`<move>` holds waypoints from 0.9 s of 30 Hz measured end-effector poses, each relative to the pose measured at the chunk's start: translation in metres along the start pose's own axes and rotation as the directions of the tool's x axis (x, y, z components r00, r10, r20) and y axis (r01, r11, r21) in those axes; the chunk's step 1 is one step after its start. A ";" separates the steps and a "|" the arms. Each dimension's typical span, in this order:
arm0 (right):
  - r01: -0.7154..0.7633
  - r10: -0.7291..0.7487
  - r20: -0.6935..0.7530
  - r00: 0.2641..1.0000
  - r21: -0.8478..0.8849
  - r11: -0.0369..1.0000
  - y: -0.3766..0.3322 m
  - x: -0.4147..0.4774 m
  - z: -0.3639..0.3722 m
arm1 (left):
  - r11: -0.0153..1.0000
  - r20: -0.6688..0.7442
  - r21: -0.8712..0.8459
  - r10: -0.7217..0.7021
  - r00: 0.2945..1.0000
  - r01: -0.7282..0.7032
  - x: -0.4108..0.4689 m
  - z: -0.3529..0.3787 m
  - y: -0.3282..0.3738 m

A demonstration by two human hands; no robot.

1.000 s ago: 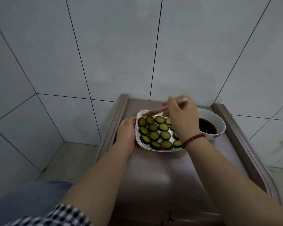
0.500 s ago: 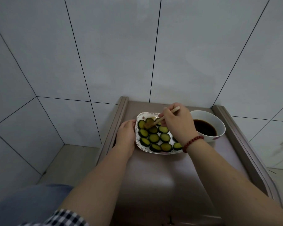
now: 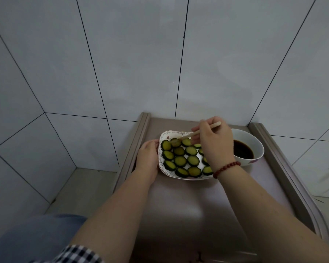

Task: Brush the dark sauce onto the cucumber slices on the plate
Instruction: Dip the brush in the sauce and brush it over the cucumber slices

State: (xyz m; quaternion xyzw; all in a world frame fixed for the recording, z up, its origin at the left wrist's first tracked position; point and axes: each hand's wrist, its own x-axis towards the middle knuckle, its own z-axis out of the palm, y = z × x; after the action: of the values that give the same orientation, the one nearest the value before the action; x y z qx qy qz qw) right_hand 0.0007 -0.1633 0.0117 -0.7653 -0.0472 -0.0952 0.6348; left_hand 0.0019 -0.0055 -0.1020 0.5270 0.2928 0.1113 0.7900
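Observation:
A white plate (image 3: 166,134) with a flowered rim holds several green cucumber slices (image 3: 180,160) in rows. My right hand (image 3: 214,141) hovers over the plate's right side, gripping a wooden-handled brush (image 3: 190,135). Its bristle tip rests on a slice in the back row, second from the left. My left hand (image 3: 147,155) lies flat against the plate's left edge. A white bowl (image 3: 254,141) of dark sauce (image 3: 242,151) stands just right of the plate, partly behind my right hand. Some slices are hidden under that hand.
Everything sits on a narrow brown table (image 3: 180,202) with raised side rails (image 3: 133,147), pushed against a grey tiled wall (image 3: 160,63). Floor shows on the left (image 3: 84,186). A red bead bracelet (image 3: 226,168) circles my right wrist.
The brush tip came down from above the plate's back rim onto the back-row slices and now rests there. My left hand has stayed at the plate's edge.

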 end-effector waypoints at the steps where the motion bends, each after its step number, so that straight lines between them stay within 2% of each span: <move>1: 0.013 -0.013 -0.007 1.000 0.023 1.000 -0.001 -0.001 0.001 | 1.000 0.002 0.002 0.000 1.000 0.000 0.000 0.000 0.000; 8: -0.028 0.039 0.091 0.995 -0.112 0.993 0.008 -0.005 0.010 | 1.000 0.022 0.001 -0.007 1.000 0.007 0.004 0.001 -0.001; 13: -0.023 0.023 0.065 0.998 -0.004 1.000 0.004 -0.003 0.007 | 1.000 0.021 0.012 0.009 1.000 -0.010 0.005 0.000 -0.002; 17: -0.058 0.063 0.138 0.988 -0.040 0.998 0.007 -0.006 0.009 | 1.000 0.033 0.025 0.000 0.999 -0.001 0.004 0.000 -0.001; 23: -0.028 0.023 0.080 0.997 0.057 0.998 0.007 -0.001 0.005 | 1.000 0.035 -0.003 0.015 0.999 -0.014 0.004 0.001 -0.001; 27: -0.055 0.055 0.118 0.991 -0.006 0.998 0.015 -0.006 0.009 | 1.000 0.059 -0.006 0.013 0.998 -0.012 0.001 0.001 0.000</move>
State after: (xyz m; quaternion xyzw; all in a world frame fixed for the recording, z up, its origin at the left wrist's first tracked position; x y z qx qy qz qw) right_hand -0.0019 -0.1572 -0.0057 -0.7714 -0.0634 -0.0321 0.6324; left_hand 0.0037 -0.0055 -0.1018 0.5299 0.2656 0.1013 0.7990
